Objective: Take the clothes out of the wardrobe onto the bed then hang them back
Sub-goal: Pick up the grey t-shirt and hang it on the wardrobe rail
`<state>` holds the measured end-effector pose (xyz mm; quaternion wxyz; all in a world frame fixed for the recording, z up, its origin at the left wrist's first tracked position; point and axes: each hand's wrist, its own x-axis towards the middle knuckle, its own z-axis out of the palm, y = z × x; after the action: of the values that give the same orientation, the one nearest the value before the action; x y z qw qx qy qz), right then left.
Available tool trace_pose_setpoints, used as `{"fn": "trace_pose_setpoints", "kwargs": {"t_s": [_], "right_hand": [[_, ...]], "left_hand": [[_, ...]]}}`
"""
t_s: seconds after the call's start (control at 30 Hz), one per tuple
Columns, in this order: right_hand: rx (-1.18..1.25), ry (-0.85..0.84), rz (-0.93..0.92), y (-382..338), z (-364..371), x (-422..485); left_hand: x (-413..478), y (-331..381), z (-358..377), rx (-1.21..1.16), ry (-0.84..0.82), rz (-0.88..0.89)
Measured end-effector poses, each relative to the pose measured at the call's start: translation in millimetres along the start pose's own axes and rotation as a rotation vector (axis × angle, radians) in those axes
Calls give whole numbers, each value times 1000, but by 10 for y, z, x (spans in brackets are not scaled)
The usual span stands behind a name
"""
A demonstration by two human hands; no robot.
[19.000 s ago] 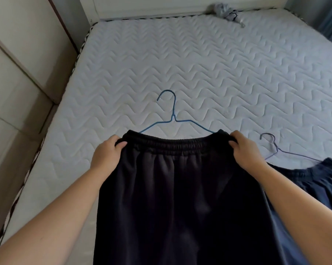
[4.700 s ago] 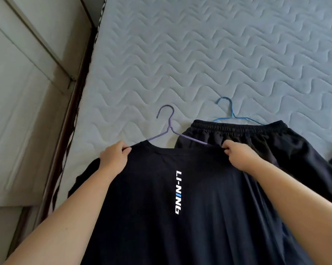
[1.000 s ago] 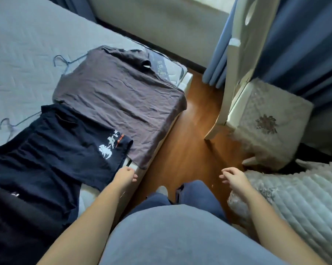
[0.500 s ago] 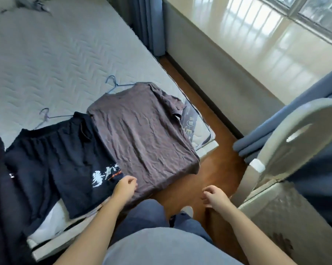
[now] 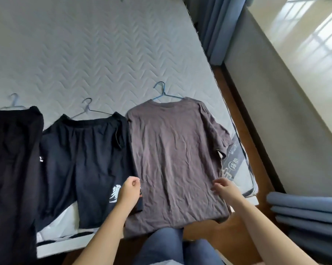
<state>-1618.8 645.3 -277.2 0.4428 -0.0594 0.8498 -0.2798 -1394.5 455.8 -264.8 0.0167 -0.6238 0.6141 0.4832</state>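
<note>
Creases mark a brown T-shirt (image 5: 172, 159) flat on its blue hanger (image 5: 162, 92) at the bed (image 5: 85, 54) edge, beside dark shorts (image 5: 85, 159) — left grip (image 5: 129, 192) curled together, empty, over their hem; right grip (image 5: 223, 188) apart above the shirt.

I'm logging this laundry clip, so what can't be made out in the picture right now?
Head view, one thing per line:
The black garment is cut off by the left edge, so its kind is unclear.
The white print on the dark shorts is partly covered by the left hand.
The blue hanger is mostly hidden under the grey T-shirt.
The mattress label is too small to read.
</note>
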Motion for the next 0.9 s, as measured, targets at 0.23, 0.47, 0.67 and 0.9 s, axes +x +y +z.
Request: {"fn": "trace_pose_setpoints", "kwargs": {"t_s": [0.23,0.47,0.67,0.9], "right_hand": [[-107,-7,-98,-830,-17,1074],[-358,-10,-273,-1494,42,2535],[-478,104,-445,-1975,52,3639],[-526,152,-383,-2332,186,4470]], "left_hand": [[1172,555,58,128,-8,10],[2718,993,325,430,46,106],[3919,1212,421,618,118,209],[4659,1328,549,650,139,136]]}}
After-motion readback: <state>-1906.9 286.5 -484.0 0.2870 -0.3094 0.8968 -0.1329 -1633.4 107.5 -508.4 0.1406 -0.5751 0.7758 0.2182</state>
